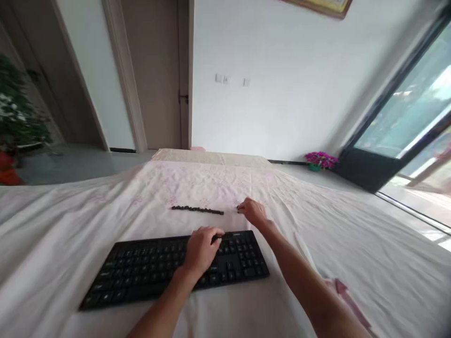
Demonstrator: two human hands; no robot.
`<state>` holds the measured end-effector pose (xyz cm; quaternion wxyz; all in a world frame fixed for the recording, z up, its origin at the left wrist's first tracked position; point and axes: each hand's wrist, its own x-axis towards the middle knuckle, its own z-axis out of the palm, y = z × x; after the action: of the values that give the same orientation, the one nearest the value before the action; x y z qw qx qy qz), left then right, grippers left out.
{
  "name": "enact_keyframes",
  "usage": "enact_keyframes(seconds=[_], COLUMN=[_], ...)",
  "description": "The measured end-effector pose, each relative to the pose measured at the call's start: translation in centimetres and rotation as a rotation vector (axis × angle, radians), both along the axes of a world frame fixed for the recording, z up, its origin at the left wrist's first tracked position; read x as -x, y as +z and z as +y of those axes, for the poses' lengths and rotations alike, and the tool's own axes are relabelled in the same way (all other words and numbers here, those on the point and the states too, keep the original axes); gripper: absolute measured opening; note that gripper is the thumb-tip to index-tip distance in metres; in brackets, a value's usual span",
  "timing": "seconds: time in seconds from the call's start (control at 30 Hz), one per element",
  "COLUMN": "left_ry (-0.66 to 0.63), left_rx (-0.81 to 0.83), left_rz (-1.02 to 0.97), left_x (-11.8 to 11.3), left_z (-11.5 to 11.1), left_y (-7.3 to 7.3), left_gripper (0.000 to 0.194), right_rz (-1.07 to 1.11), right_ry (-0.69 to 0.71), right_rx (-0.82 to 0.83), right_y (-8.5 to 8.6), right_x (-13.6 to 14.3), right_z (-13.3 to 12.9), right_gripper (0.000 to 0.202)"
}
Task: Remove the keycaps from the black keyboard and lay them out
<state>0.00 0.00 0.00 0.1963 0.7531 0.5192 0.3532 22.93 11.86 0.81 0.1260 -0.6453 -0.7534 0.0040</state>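
Note:
A black keyboard [141, 267] lies at a slight slant on the pale cloth. My left hand [201, 249] rests on it right of the middle, fingers bent over the far edge and thumb curled in over the keys. Beyond the keyboard and to the right, my right hand [252, 211] is low over the cloth, fingertips pinched together. A small black piece [238, 209] shows at those fingertips; its exact kind is too small to make out. Left of it, several small black pieces [197, 209] lie in a line on the cloth.
The pale floral cloth [141, 202] is wrinkled and covers the wide surface. A pink ribbon-like strip [347, 295] lies near my right forearm. Farther off are a closed door [153, 75], a white wall [282, 108], purple flowers [321, 159] and a leafy plant [17, 112].

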Motion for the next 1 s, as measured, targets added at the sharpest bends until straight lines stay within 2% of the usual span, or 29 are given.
enact_keyframes(seconds=[0.2,0.37,0.77,0.93,1.0], left_ry=[0.003,0.012,0.011,0.009,0.008], left_rx=[0.005,-0.005,-0.014,-0.012,-0.01], left_rz=[0.01,0.003,0.008,0.023,0.032], left_x=[-0.1,-0.1,-0.1,-0.1,0.0], left_z=[0.0,0.0,0.2,0.2,0.2], left_y=[0.0,0.0,-0.3,-0.3,-0.3], left_gripper=[0.023,0.023,0.022,0.022,0.021], right_rz=[0.014,0.028,0.109,0.148,0.188], right_ry=[-0.066,-0.095,-0.096,-0.092,-0.029], right_rx=[-0.024,-0.011,0.007,-0.032,-0.042], right_y=[0.6,0.3,0.1,1.4,2.5], right_x=[-1.4,-2.5,-2.0,-1.5,-1.1], right_z=[-0.6,-1.0,-0.7,-2.0,-3.0], right_gripper=[0.024,0.021,0.015,0.035,0.046])
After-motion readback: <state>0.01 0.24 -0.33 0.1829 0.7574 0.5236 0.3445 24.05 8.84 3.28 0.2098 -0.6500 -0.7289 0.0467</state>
